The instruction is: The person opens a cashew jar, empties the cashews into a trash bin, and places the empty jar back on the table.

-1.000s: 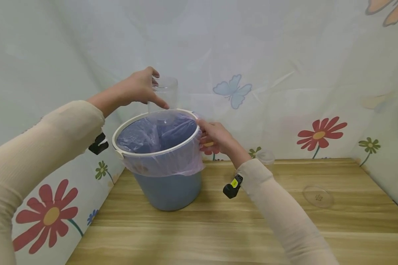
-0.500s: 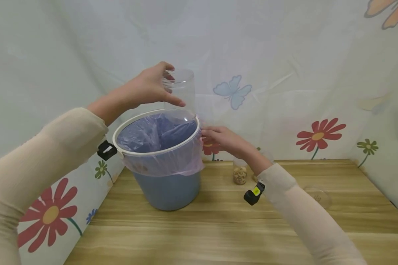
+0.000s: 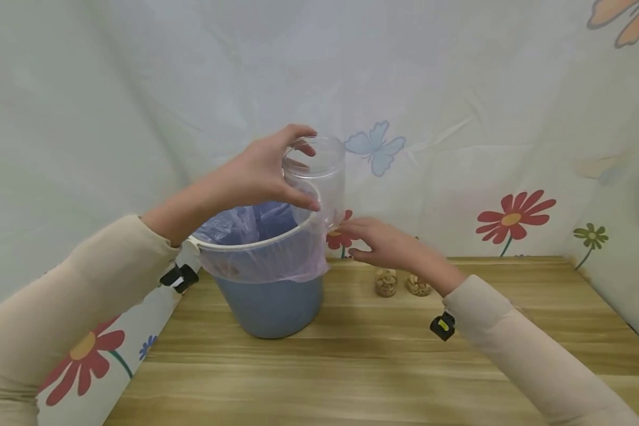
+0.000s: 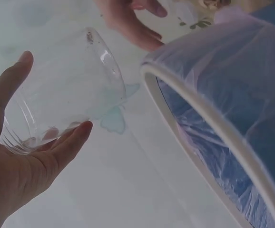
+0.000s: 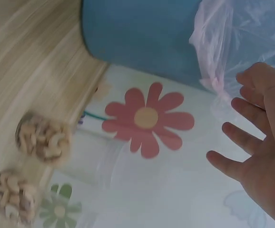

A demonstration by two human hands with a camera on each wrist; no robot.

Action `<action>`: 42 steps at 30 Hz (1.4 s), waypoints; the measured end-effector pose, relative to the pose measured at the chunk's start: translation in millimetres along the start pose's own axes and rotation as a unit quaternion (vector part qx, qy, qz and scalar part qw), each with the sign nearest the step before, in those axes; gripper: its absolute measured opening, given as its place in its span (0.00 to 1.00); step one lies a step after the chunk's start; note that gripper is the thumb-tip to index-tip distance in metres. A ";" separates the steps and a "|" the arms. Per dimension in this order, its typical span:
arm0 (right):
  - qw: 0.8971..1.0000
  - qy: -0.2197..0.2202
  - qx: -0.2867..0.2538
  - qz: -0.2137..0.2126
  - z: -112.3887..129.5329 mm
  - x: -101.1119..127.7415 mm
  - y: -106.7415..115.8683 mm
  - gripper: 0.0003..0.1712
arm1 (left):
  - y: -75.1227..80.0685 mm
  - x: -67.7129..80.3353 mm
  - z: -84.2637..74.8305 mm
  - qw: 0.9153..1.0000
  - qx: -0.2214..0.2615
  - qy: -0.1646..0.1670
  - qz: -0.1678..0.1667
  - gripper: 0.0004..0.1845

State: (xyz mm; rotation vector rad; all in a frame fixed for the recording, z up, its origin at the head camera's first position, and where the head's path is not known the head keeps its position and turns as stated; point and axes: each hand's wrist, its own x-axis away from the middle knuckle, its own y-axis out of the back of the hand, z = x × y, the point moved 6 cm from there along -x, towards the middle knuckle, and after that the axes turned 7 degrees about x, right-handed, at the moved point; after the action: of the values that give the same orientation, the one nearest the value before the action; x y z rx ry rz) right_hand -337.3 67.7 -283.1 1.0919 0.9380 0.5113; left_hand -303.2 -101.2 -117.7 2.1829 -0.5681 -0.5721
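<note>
Empty jar lifted clear — the left hand (image 3: 255,174) grips the clear jar (image 3: 319,177), now moved beside the bin's (image 3: 268,305) far rim.
The right hand (image 3: 386,245), fingers relaxed and empty, has left the rim — reaching under the jar; two nut-filled jars (image 3: 386,282) stand right of the bin on the table (image 3: 351,367).

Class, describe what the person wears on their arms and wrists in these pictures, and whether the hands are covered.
Both arms wear long, close-fitting cream sleeves reaching the wrists. Under each wrist sits a small black device; the right one has a yellow-green mark. The left hand and right hand are bare, without gloves.
</note>
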 end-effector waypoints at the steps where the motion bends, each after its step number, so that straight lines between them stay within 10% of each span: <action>1: 1.000 -0.007 0.010 0.002 -1.9 4.2 1.7 0.30 | -3.1 1.3 -1.7 1.000 0.008 -0.005 0.004 0.60; 42: 0.978 -0.144 0.151 -0.009 -35.4 138.4 65.9 0.24 | -144.3 14.4 7.2 0.985 0.068 -0.129 0.089 0.60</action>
State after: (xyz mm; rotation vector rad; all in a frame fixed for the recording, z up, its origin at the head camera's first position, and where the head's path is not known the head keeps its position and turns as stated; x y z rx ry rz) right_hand -287.8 216.9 -281.7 1.3887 0.7826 0.1873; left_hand -265.9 -29.0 -238.0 2.1695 -0.9555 -0.7437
